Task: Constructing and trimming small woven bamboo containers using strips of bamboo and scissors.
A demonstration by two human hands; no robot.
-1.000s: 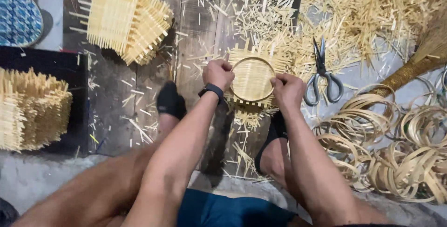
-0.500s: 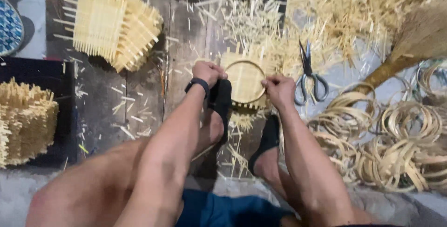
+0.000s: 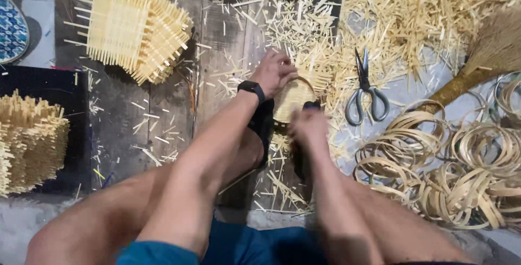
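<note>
Down at the plank floor, we found the left hand [image 3: 275, 72] stretched forward on a nearly straight forearm, a black wristband [image 3: 251, 89] snug at the wrist, its fingers curled over the far-left rim of a small round woven basket [image 3: 290, 99] and closed on that rim. The basket sat on the dark boards between the person's two feet in black sandals [image 3: 264, 124], tilted so that we looked at its pale woven bottom inside a bamboo hoop. The right hand [image 3: 308, 128] hung nearer to us, just over the basket's near edge; it was blurred, so we could not tell whether its fingers were gripping anything or were loose. The two hands were apart, one on each side of the basket. Both forearms ran up from the bottom of the view, over bare knees and blue shorts. Just right of the basket lay grey-handled scissors [image 3: 364, 88] on a litter of bamboo splinters [image 3: 429, 15], and farther right a heap of coiled bamboo strips [image 3: 461, 172] and a straw broom [image 3: 483, 61]. Upper left of the hands stood an unfinished square basket [image 3: 135, 31] with loose stakes jutting out.
</note>
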